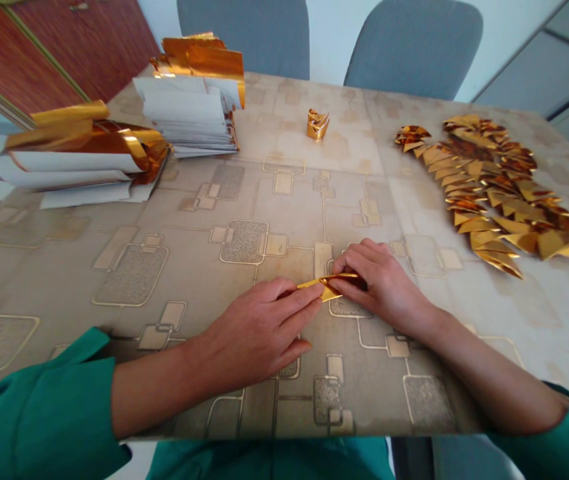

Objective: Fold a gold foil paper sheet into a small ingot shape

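Between both hands, just over the patterned tabletop, is a small folded piece of gold foil paper (333, 291). My left hand (271, 323) pinches its left end, with the index and middle fingers lying along it. From the other side my right hand (377, 283) grips the right end, thumb in front and curled fingers behind. The hands partly hide the paper's shape. Away to the right lie rows of folded gold paper pieces (484, 180), several nested in curved chains. A single small gold folded piece (318, 125) stands alone beyond my hands.
Stacks of gold and white paper sheets, one upright pile (189, 113) and one lower pile (79, 167), sit at the back left. Two grey chairs (411, 47) stand behind the table (189, 227). The table's near edge is close to my body.
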Action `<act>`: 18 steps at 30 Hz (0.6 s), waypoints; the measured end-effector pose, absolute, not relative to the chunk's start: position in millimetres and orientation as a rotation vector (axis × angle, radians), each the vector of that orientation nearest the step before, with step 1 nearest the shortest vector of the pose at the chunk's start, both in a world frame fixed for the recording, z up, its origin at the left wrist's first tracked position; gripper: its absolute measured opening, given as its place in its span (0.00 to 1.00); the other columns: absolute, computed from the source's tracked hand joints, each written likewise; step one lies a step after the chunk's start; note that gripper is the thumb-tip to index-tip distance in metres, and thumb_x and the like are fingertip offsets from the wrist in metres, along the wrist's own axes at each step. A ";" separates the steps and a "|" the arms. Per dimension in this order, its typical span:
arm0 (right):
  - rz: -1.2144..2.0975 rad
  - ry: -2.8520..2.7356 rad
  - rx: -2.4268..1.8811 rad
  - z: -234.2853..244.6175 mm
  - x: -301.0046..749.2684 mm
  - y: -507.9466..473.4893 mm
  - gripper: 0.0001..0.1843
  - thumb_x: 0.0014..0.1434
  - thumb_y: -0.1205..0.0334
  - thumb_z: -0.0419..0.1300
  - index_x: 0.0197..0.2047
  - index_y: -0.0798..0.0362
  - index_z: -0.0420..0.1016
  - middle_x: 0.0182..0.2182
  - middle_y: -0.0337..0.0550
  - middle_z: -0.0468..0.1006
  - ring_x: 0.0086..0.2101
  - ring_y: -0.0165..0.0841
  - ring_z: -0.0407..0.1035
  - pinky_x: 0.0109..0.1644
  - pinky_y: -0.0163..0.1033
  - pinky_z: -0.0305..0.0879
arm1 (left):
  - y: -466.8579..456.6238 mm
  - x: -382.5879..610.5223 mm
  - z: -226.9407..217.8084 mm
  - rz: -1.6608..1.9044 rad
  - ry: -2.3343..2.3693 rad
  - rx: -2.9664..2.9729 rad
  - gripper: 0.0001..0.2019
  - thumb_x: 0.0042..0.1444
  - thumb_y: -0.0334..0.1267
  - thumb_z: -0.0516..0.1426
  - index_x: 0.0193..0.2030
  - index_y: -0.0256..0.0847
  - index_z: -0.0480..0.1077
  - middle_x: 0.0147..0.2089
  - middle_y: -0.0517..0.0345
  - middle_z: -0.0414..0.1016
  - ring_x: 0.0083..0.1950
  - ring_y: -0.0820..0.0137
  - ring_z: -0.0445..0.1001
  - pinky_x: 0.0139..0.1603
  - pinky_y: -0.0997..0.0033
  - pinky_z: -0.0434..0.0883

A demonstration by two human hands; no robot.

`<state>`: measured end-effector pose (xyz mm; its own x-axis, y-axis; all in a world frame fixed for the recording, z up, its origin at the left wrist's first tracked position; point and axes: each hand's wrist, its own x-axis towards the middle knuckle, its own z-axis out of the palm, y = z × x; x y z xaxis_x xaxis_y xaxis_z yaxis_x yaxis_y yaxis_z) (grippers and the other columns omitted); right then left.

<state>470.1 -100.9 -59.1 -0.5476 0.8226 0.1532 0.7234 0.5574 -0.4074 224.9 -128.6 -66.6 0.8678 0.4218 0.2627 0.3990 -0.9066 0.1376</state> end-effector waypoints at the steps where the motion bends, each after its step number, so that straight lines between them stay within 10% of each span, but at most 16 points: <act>1: 0.421 -2.466 -1.273 -59.2 470.5 -100.7 0.08 0.64 0.57 0.60 0.36 0.52 0.70 0.32 0.42 0.75 0.37 0.36 0.65 0.41 0.41 0.52 | -128.5 224.9 -66.6 0.431 0.659 2.956 0.22 0.65 0.43 0.53 0.59 0.30 0.66 0.65 0.44 0.68 0.55 0.59 0.70 0.56 0.58 0.66; 18: 0.031 -2.501 -1.209 -56.8 470.7 -110.9 0.08 0.66 0.54 0.59 0.40 0.50 0.74 0.37 0.44 0.77 0.40 0.39 0.64 0.46 0.46 0.52 | -124.5 229.1 -63.1 0.273 0.704 2.920 0.19 0.60 0.43 0.57 0.55 0.35 0.68 0.68 0.44 0.62 0.51 0.58 0.68 0.51 0.57 0.68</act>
<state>470.7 -110.9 -56.8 -0.5682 0.7618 0.3111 0.7539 0.6334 -0.1742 229.1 -124.5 -63.1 0.8752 0.4614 0.1455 0.4387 -0.8836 0.1638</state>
